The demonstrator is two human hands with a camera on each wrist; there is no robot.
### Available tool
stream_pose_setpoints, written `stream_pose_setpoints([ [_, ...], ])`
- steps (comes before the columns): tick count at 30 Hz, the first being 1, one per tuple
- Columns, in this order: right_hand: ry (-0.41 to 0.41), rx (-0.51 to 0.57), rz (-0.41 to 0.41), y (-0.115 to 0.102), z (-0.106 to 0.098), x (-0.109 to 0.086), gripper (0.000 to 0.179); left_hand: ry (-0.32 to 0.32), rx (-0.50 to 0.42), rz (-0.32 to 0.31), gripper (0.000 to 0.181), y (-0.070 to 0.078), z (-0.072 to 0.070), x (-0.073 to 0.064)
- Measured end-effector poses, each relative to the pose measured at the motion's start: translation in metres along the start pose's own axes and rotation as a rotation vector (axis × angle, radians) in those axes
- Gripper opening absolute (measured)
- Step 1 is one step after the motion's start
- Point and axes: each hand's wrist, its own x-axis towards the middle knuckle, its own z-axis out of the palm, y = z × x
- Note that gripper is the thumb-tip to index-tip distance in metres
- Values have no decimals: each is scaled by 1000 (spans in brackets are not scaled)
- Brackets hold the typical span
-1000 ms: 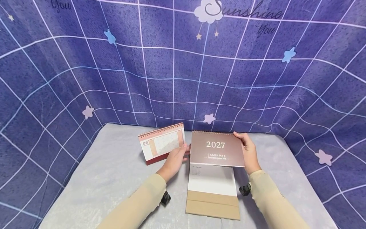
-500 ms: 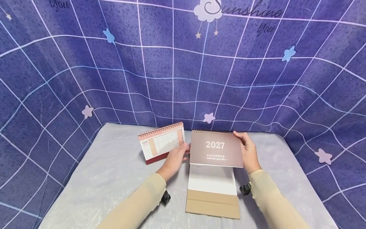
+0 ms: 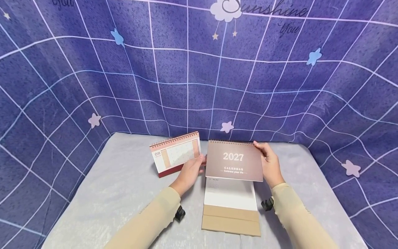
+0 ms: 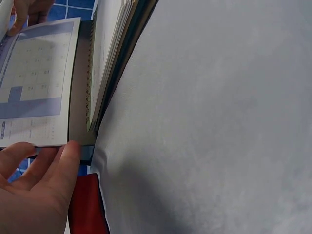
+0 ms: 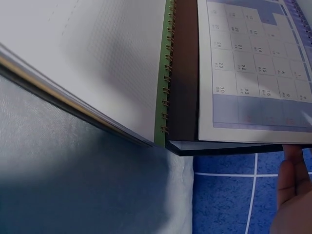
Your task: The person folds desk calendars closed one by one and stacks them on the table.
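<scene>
Centrally, brown 2027 calendar [image 3: 234, 163], between left hand [image 3: 189, 172] and right hand [image 3: 270, 166].

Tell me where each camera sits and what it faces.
Head: on the head, facing forward and down at the pink calendar and 2027 calendar; left hand and right hand show.
Left wrist: on the wrist, facing the month page and table; fingers of both hands show.
Right wrist: on the wrist, facing the same page; right fingers show.
Wrist views share that page.
</scene>
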Motion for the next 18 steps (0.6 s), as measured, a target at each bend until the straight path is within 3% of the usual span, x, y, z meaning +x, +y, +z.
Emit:
stream_pose_setpoints([
  [6,-5,-61,-15,-1,-2,0,24,-1,-9,1,67,0,0,0],
  [18,-72,-90,-23,2,-7,2,39,-2,-10,-7,71,2,0,-2],
])
